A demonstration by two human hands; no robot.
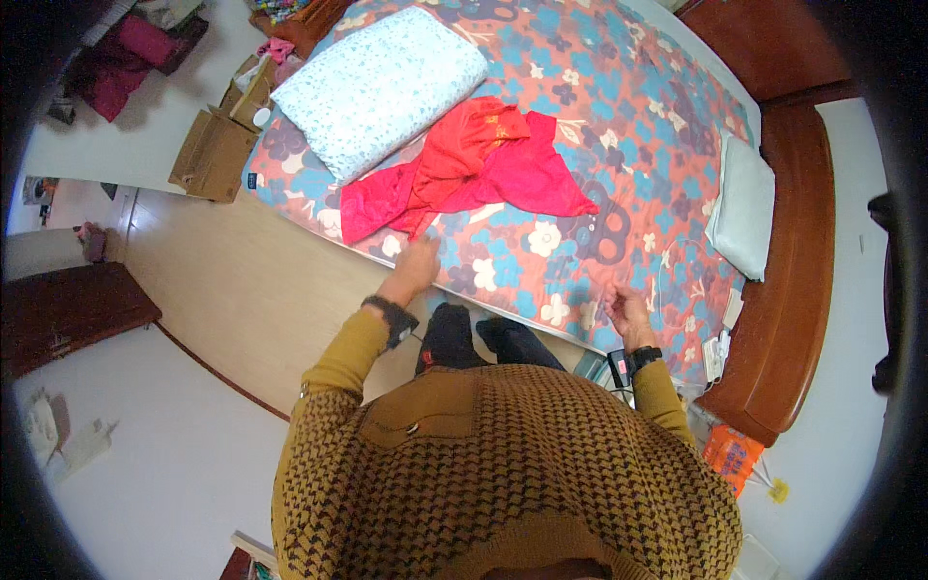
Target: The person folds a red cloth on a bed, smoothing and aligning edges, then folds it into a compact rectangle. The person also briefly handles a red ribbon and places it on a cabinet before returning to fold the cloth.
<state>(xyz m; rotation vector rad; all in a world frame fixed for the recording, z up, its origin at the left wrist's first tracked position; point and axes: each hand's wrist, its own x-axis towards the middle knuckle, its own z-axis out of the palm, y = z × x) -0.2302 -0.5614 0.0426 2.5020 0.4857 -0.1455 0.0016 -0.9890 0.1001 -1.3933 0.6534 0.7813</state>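
Red and pink cloths [471, 163] lie crumpled together on a bed with a floral sheet [544, 239]. My left hand [417, 262] is at the near bed edge, just below the lower tip of the red cloth; blur hides whether its fingers grip anything. My right hand [627, 308] hovers over the near right part of the sheet, holding nothing, its fingers loosely bent and apart. Beyond the cloths, a folded white and blue patterned quilt or pillow [380, 90] lies at the far left of the bed. Both wrists wear black bands.
A wooden headboard [790, 268] borders the bed at right, beside a white pillow-like bundle [743, 206] and a power strip [715, 355]. Cardboard boxes [217, 148] stand past the bed's left corner. An orange bag [732, 457] is at lower right.
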